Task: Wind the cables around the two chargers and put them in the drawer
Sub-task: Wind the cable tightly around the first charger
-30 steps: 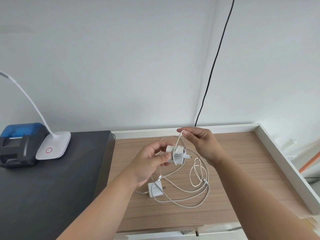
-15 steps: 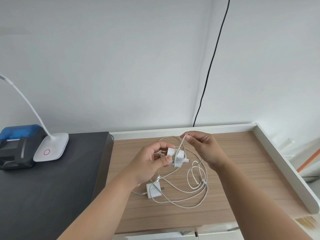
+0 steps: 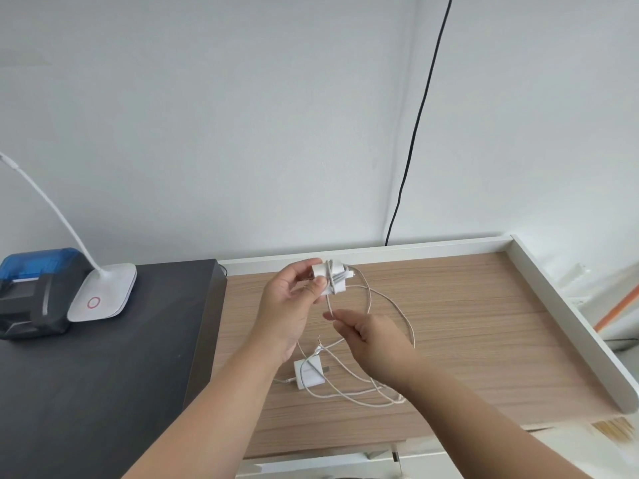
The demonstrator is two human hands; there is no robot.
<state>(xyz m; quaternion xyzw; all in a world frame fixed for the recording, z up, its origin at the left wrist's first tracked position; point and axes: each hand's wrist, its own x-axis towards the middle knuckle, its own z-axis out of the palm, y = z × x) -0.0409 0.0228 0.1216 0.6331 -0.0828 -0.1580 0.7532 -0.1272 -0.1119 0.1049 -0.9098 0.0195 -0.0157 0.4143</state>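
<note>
Two chargers on view | left hand (image 3: 288, 305) grips first charger (image 3: 331, 280) in the air above wooden desk (image 3: 484, 323), some cable turns around it | right hand (image 3: 371, 340) pinches its cable (image 3: 387, 299) just below | second charger (image 3: 308, 373) lies flat on desk near loose cable loops | lamp (image 3: 100, 299) on black cabinet (image 3: 86, 392)

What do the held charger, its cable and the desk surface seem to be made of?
Held charger: likely hard plastic, smooth white with crisp edges.
Cable: off-white and dull, possibly braided; too thin to be sure.
Desk surface: wood-look, probably laminate, with straight printed-looking grain and a matte finish.
</note>
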